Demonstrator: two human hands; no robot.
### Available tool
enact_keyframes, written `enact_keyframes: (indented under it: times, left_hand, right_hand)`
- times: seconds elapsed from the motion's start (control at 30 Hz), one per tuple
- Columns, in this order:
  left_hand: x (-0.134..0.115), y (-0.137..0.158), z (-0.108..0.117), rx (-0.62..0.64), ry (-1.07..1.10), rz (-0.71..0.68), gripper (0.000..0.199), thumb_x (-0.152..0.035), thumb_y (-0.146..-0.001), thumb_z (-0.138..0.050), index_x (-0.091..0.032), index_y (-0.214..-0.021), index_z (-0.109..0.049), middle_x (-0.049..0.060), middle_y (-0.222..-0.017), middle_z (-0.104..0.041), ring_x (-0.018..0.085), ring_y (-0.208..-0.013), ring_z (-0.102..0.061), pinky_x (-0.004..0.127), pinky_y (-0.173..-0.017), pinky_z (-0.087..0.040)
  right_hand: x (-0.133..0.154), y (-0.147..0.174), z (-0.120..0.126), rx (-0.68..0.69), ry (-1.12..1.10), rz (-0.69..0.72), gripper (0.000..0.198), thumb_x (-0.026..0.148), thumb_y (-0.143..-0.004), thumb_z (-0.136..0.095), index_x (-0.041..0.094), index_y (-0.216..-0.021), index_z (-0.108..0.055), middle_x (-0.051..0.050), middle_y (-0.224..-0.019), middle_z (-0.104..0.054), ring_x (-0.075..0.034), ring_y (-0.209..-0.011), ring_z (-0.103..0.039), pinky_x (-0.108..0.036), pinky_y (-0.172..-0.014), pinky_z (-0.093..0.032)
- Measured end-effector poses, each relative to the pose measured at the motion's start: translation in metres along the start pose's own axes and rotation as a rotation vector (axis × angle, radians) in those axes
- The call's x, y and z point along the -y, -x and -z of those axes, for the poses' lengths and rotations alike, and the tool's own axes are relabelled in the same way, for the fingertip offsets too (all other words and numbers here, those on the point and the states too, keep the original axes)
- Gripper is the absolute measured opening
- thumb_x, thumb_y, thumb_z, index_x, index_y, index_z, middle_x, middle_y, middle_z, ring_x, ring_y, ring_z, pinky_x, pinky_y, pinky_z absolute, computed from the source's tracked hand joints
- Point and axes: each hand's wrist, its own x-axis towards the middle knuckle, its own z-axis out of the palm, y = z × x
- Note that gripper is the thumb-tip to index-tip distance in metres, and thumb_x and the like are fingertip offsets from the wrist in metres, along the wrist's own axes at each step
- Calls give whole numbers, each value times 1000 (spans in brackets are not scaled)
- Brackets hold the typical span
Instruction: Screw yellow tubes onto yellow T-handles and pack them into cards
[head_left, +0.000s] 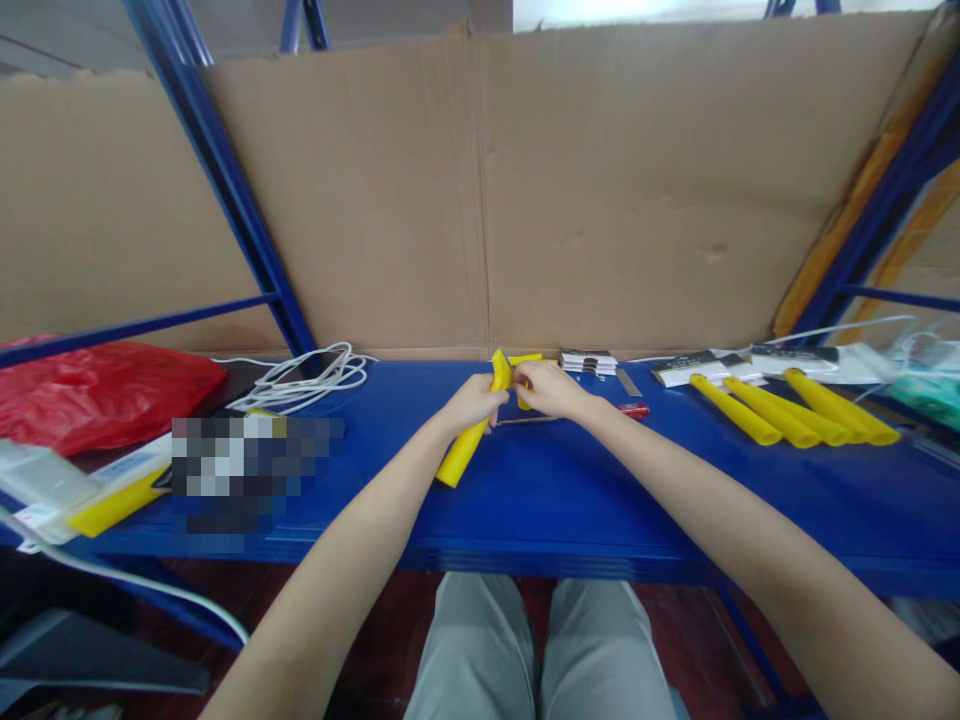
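My left hand (472,402) is wrapped around a yellow handle (460,460), which slants with its wide end toward me and its narrower head pointing away. At that head is my right hand (553,388), fingers pinched together; whatever small thing they hold is hidden. Another yellow piece (531,358) shows just behind the hands, partly covered by them. A screwdriver with a red grip (634,410) lies beneath my right wrist, its thin shaft running left toward my left hand.
Several yellow handles (750,412) lie at the right beside flat packets (686,367). A clipped stack of white cards (588,361) and a grey metal strip (628,382) are at the back. On the left are a coiled white cable (330,372) and a red bag (112,390). Cardboard (600,200) walls the rear.
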Motion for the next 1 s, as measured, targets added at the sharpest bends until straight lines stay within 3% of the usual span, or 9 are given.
enact_keyframes:
  times: [0.4, 0.57, 0.77, 0.87, 1.0]
  left_hand:
    - [-2, 2, 1, 2, -19, -55, 11, -12, -71, -43, -16, -62, -49, -3, -37, -49, 11, -32, -48, 20, -37, -40]
    - [-3, 2, 0, 1, 1, -55, 9, -12, -72, -43, -16, -66, -49, -4, -36, -49, 11, -31, -48, 20, -36, -40]
    - [-3, 1, -3, 14, -3, -29, 9, -13, -72, -44, -15, -75, -52, -4, -37, -49, 12, -32, -49, 20, -37, -41]
    - [-1, -1, 0, -49, -24, 10, 11, -13, -72, -45, -14, -78, -54, -4, -38, -49, 13, -33, -49, 21, -38, -42]
    - [1, -3, 4, -132, -21, 52, 11, -14, -73, -45, -14, -80, -54, -4, -39, -49, 13, -32, -49, 22, -38, -42]
  right_hand:
    - [-5, -2, -6, -37, -192, -78, 7, 14, -77, -50, 15, -81, -56, -6, -80, -64, -15, -68, -56, -25, -63, -40]
    - [-8, 0, 1, 0, -222, -69, 6, 12, -76, -50, 16, -79, -54, -4, -76, -62, -13, -63, -53, -23, -61, -38]
    - [-7, 3, 9, 47, -155, 4, 5, 12, -75, -51, 16, -77, -54, -4, -74, -61, -12, -62, -51, -23, -58, -35]
    - [-11, 5, 13, 57, -75, 36, 7, 13, -76, -50, 15, -78, -56, -4, -75, -62, -13, -63, -51, -23, -58, -34]
    - [-45, 7, 23, 29, 30, -80, 11, 16, -78, -49, 15, -81, -60, -6, -77, -64, -14, -66, -54, -23, -59, -35]
